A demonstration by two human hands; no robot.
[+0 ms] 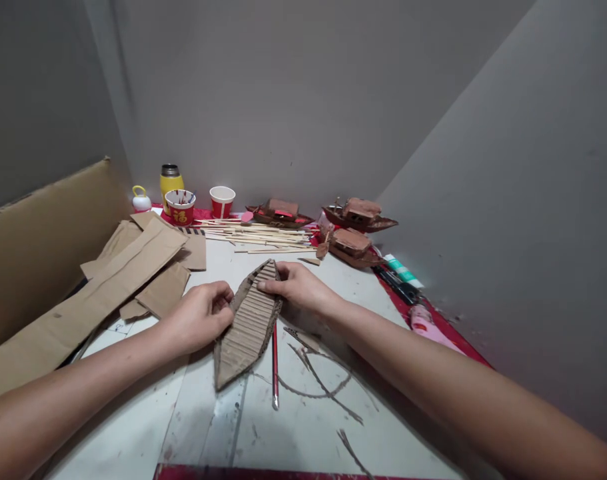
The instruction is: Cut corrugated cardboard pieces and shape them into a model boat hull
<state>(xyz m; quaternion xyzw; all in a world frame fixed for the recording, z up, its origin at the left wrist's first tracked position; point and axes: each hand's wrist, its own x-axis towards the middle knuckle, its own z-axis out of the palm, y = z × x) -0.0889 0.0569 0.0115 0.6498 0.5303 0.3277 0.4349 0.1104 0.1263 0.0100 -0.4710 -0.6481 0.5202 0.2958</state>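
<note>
A boat-shaped cardboard hull point(250, 323), pointed at both ends with ridged corrugation inside, is held tilted above the white tabletop. My right hand point(298, 287) pinches its far right edge, thumb on the inner face. Closed against the left edge, my left hand point(206, 317) has its fingers curled, their tips partly hidden by the hull. Beneath the hull lies a red pencil point(275, 373), its upper part covered. Thin cardboard offcuts point(328, 387) are scattered to the right of it, and a clear ruler point(226, 420) lies below.
Cardboard strips point(108, 300) pile up at left beside a large cardboard panel point(43, 247). Wooden sticks point(258, 235) lie at the back, near several brown model boats point(353, 247). Paper cups point(222, 202) and a yellow bottle point(171, 183) stand behind; a glue tube point(403, 272) lies right.
</note>
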